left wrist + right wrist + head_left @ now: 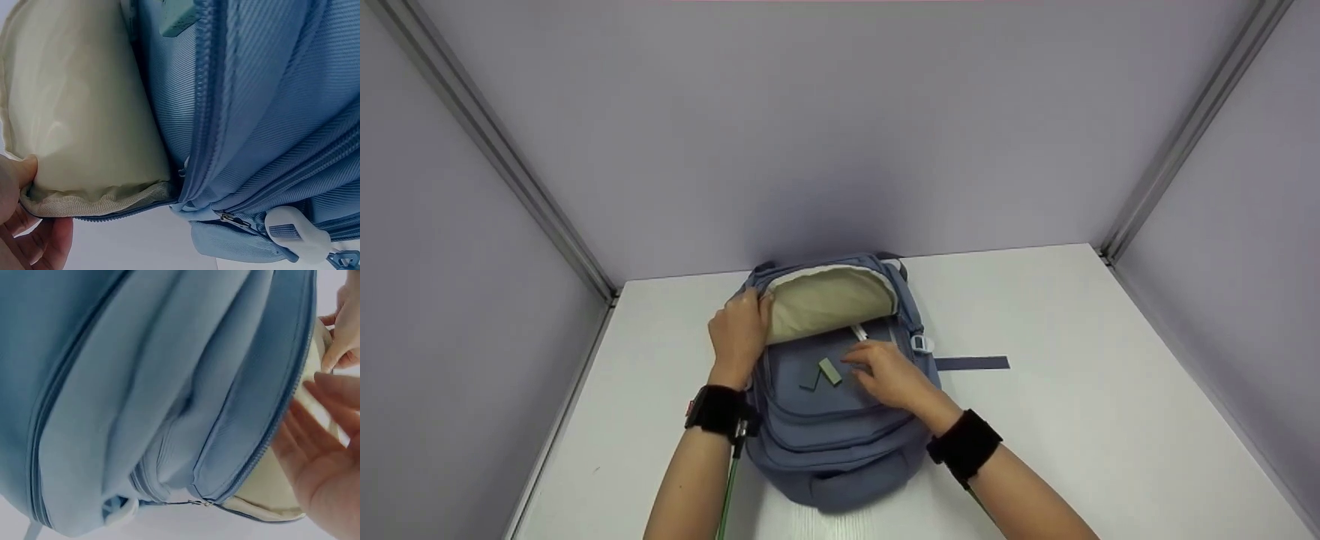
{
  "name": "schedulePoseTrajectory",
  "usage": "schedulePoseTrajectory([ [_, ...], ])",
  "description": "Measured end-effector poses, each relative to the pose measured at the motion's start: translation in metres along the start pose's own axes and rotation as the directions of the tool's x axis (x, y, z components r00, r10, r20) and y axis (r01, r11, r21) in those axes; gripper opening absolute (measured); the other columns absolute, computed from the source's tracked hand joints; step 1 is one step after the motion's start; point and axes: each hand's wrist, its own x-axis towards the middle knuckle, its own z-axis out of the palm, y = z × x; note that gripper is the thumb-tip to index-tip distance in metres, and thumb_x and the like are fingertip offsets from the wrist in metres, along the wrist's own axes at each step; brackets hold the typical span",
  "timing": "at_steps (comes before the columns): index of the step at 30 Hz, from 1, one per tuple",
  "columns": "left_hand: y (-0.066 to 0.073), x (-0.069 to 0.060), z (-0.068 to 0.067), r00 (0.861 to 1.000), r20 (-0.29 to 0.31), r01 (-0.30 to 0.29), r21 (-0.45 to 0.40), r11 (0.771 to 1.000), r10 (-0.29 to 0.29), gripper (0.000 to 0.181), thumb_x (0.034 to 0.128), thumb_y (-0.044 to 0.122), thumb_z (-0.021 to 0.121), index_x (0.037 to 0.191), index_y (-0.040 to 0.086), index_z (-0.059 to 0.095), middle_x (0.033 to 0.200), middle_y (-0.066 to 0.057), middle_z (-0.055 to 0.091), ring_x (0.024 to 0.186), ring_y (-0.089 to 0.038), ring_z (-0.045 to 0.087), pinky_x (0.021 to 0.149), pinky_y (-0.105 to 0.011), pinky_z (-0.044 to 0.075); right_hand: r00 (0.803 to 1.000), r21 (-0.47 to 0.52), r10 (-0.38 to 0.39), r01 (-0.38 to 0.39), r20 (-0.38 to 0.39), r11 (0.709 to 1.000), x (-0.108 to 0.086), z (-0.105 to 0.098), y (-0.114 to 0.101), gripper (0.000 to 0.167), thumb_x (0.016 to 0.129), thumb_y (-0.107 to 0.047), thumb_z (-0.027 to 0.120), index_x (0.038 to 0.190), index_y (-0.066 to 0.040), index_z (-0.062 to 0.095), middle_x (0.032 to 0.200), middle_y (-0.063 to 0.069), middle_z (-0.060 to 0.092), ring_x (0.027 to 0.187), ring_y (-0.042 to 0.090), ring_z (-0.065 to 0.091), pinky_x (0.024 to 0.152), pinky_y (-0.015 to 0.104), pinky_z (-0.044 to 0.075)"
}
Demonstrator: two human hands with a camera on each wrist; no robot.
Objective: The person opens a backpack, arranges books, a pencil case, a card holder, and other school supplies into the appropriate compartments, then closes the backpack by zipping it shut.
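A blue backpack lies on the white table with its upper compartment unzipped. Its flap is folded back, so the cream lining shows. My left hand pinches the flap's edge at the left, thumb on the lining in the left wrist view. Over the opening hovers my right hand, its fingers loosely extended and holding nothing visible. Left of its fingertips is a small pale green rectangular piece on the blue fabric. A narrow white strip shows at the lining's lower edge; what it is cannot be told.
A white buckle sits on the backpack's right side, and a dark strap stretches right across the table. Grey panels stand behind and on both sides. A green cable runs along the left forearm.
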Motion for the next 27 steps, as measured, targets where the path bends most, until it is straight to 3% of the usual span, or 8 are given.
schedulePoseTrajectory([
  [4,0.000,0.000,-0.001,1.000,0.013,0.014,-0.005,1.000,-0.014,0.035,0.0968,0.030,0.063,0.081,-0.001,0.064,0.073,-0.023,0.066,0.064,-0.045,0.065,0.051,-0.055,0.047,0.980,-0.136,-0.083,0.109,0.180,0.985,-0.002,0.010,-0.004,0.029,0.096,0.000,0.056,0.120,-0.009,0.071,0.111,0.010,0.058,0.101,0.024,0.059,0.085,0.037,0.049],
  [6,0.000,-0.002,-0.001,1.000,0.014,0.014,-0.006,1.000,-0.014,0.035,0.0964,0.030,0.064,0.081,-0.001,0.064,0.073,-0.023,0.066,0.064,-0.045,0.065,0.051,-0.056,0.047,0.971,-0.200,-0.087,0.134,0.225,0.971,-0.003,0.015,-0.004,0.029,0.097,-0.003,0.057,0.122,-0.012,0.070,0.109,0.009,0.057,0.098,0.022,0.057,0.085,0.037,0.048],
  [12,0.000,-0.003,0.000,1.000,0.014,-0.005,0.006,1.000,0.005,0.032,0.0965,0.028,0.064,0.082,-0.002,0.064,0.073,-0.022,0.066,0.061,-0.043,0.065,0.050,-0.053,0.048,0.977,-0.319,-0.088,0.148,0.193,0.936,-0.002,0.022,0.000,0.030,0.099,-0.008,0.056,0.127,-0.009,0.066,0.108,0.011,0.056,0.092,0.023,0.056,0.081,0.039,0.048],
  [18,-0.001,-0.003,0.000,1.000,0.008,-0.005,0.001,1.000,0.005,0.033,0.0960,0.028,0.065,0.081,-0.001,0.063,0.072,-0.023,0.065,0.062,-0.044,0.064,0.050,-0.055,0.048,0.979,-0.227,-0.101,0.140,0.176,0.964,-0.003,0.014,0.001,0.036,0.096,-0.003,0.059,0.130,-0.013,0.065,0.116,0.015,0.056,0.102,0.026,0.056,0.086,0.041,0.048],
  [21,-0.001,-0.003,-0.001,1.000,0.009,-0.004,-0.004,1.000,0.004,0.033,0.0957,0.029,0.065,0.081,-0.001,0.063,0.073,-0.024,0.065,0.063,-0.046,0.064,0.050,-0.056,0.047,0.990,-0.175,-0.072,0.093,0.124,0.980,-0.002,0.003,0.002,0.037,0.095,0.001,0.057,0.130,-0.011,0.065,0.122,0.016,0.055,0.111,0.028,0.056,0.092,0.042,0.047],
  [24,-0.001,-0.004,-0.003,1.000,0.009,-0.004,-0.013,1.000,0.005,0.033,0.0958,0.029,0.065,0.080,0.000,0.063,0.074,-0.024,0.065,0.063,-0.046,0.064,0.050,-0.056,0.047,0.998,-0.154,-0.058,0.055,-0.016,0.986,0.000,-0.008,0.005,0.034,0.095,0.001,0.058,0.126,-0.008,0.065,0.121,0.013,0.055,0.110,0.027,0.057,0.090,0.041,0.048],
  [26,0.000,-0.004,-0.005,1.000,0.013,-0.009,-0.020,1.000,0.009,0.033,0.0961,0.029,0.064,0.080,0.000,0.063,0.074,-0.023,0.066,0.063,-0.045,0.064,0.050,-0.056,0.047,0.986,-0.149,-0.055,0.031,-0.155,0.988,0.003,-0.016,0.008,0.029,0.094,0.000,0.061,0.121,-0.007,0.067,0.116,0.010,0.058,0.104,0.024,0.060,0.085,0.039,0.050],
  [27,0.000,-0.005,-0.007,1.000,0.017,-0.011,-0.024,1.000,0.012,0.032,0.0961,0.029,0.064,0.081,0.000,0.063,0.074,-0.023,0.066,0.064,-0.045,0.064,0.051,-0.056,0.047,0.971,-0.145,-0.054,0.020,-0.232,0.989,0.004,-0.019,0.010,0.026,0.094,-0.002,0.062,0.119,-0.007,0.067,0.112,0.009,0.059,0.100,0.022,0.061,0.082,0.038,0.051],
])
